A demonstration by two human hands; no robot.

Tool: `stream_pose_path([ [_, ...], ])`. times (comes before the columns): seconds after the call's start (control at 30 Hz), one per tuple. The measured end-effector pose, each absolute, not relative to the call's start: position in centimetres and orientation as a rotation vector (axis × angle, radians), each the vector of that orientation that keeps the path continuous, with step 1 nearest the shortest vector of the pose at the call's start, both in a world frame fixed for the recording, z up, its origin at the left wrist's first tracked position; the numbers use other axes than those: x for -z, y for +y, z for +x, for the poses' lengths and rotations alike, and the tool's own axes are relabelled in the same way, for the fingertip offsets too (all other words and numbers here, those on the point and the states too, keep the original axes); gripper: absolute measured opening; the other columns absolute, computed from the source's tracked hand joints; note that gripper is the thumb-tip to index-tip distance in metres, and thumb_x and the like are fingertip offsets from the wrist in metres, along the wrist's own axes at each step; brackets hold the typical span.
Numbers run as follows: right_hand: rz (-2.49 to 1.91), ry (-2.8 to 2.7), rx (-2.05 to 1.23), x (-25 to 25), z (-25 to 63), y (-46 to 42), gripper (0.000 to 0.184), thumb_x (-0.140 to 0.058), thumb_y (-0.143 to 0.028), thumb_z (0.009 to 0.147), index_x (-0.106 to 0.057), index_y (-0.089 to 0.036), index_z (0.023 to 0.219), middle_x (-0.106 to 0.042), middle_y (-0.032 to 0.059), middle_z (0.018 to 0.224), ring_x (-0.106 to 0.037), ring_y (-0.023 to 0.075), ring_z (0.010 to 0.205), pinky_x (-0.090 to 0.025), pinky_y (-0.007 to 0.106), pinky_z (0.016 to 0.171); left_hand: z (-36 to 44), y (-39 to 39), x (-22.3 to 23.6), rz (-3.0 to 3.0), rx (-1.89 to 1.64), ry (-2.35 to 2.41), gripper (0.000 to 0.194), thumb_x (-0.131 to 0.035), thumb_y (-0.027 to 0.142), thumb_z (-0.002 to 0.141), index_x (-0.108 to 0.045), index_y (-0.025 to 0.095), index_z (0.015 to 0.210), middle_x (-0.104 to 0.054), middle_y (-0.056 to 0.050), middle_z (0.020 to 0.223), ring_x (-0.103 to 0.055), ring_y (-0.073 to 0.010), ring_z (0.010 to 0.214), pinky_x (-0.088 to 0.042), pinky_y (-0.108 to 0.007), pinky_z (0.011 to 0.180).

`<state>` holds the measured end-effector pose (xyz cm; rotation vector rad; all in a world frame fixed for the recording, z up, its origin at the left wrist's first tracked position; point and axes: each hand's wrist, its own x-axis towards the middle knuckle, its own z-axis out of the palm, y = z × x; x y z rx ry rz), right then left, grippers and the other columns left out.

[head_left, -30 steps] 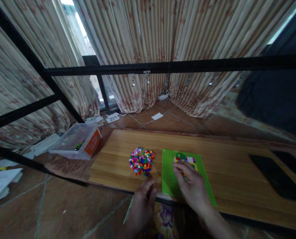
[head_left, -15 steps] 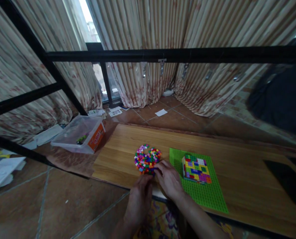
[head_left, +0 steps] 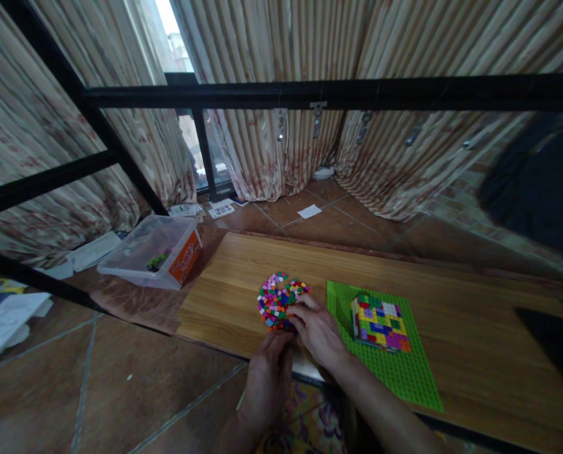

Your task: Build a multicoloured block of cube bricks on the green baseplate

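Observation:
A heap of small coloured bricks (head_left: 277, 296) lies on the wooden board (head_left: 404, 265). My right hand (head_left: 316, 328) rests on the heap's right edge, fingers curled down into the bricks; what they pinch is hidden. At the board's near edge, just below the heap, my left hand (head_left: 268, 372) sits with its fingers bent. To the right, a green baseplate (head_left: 394, 372) carries a block of built-up multicoloured bricks (head_left: 379, 323).
A clear plastic box with an orange label (head_left: 156, 252) sits on the floor at left. Black metal bars (head_left: 309, 94) cross above the board. Striped curtains hang behind. Papers lie scattered on the tiled floor. A dark flat object (head_left: 553, 343) lies at the board's right.
My right hand has left the built block on the green plate and moved left onto the loose brick heap. The left hand stayed at the board's near edge.

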<state>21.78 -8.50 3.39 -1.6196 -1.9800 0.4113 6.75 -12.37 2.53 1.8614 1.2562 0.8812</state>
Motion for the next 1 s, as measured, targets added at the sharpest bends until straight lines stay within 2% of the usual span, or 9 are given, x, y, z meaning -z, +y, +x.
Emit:
stream_pose_path([
  [0.23,-1.664,-2.007,-0.356,-3.8,22.1,-8.1,0.018,-0.051,-0.014,0.09,-0.066,-0.022,0.088,-0.062,0.0046,0.094,-0.057,0.0207,0.094,-0.047,0.034,0.084,6.8,-12.3,-2.4,1.862,-0.871,1.281,0.027,-0.047,0.016,0.088,-0.064,0.021,0.107,-0.067,-0.007,0.105,-0.064,-0.0183,0.097,-0.053,-0.034,0.089],
  [0.47,-1.701,-1.922,-0.298,-3.3,23.1,-8.1,0.025,-0.044,-0.01,0.091,-0.066,-0.021,0.091,-0.063,0.0048,0.09,-0.058,0.0198,0.09,-0.047,0.032,0.083,6.7,-12.4,-2.4,1.874,-0.883,1.278,0.026,-0.047,0.015,0.087,-0.064,0.021,0.105,-0.067,-0.007,0.108,-0.064,-0.0183,0.1,-0.053,-0.033,0.09],
  [0.67,-1.683,-1.915,-0.233,-3.6,22.4,-6.6,0.027,-0.047,-0.015,0.091,-0.067,-0.022,0.107,-0.063,0.0075,0.103,-0.055,0.0222,0.101,-0.047,0.037,0.089,7.1,-12.2,-2.8,1.855,-0.862,1.267,0.029,-0.045,0.013,0.087,-0.063,0.021,0.108,-0.066,-0.008,0.11,-0.064,-0.0179,0.101,-0.053,-0.032,0.09],
  [0.87,-1.602,-1.938,-0.306,-3.0,22.5,-7.1,0.029,-0.047,-0.012,0.089,-0.073,-0.024,0.095,-0.063,0.0065,0.099,-0.056,0.0214,0.097,-0.049,0.036,0.087,7.1,-12.1,-2.6,1.86,-0.855,1.262,0.031,-0.044,0.015,0.088,-0.062,0.021,0.112,-0.065,-0.009,0.111,-0.063,-0.0183,0.101,-0.053,-0.032,0.09],
  [1.0,-1.643,-1.889,-0.27,-2.8,23.5,-7.4,0.03,-0.046,-0.009,0.087,-0.072,-0.021,0.097,-0.063,0.0081,0.101,-0.056,0.0223,0.101,-0.048,0.037,0.089,7.0,-12.1,-2.4,1.849,-0.854,1.271,0.03,-0.045,0.016,0.088,-0.062,0.02,0.113,-0.065,-0.009,0.112,-0.063,-0.0187,0.103,-0.052,-0.033,0.093],
])
